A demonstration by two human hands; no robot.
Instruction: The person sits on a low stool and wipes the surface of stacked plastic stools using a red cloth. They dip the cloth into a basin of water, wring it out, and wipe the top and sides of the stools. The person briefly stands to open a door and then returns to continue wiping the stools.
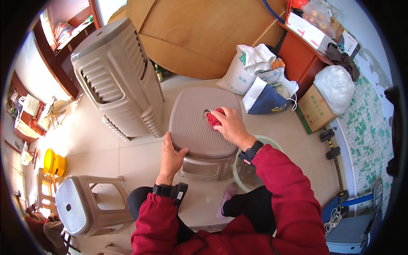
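A taupe plastic stool (197, 137) with a ribbed seat stands upright before me. On its seat, beside the central hole, my right hand (231, 126) grips a crumpled red cloth (214, 118). My left hand (172, 157) rests against the near left edge of the seat, thumb on the rim and fingers along the side, with no cloth in it. A round pale basin (237, 169) holding cloudy water sits on the floor to the right of the stool, partly hidden under my right forearm.
Nested plastic stools (124, 79) stand tall at the back left. Another stool (71, 207) is at the lower left, near a yellow bucket (55, 162). A white sack (239, 70), a blue-and-white bag (267, 95) and a cardboard box (315, 110) line the right side. A large wooden tabletop (204, 38) leans behind.
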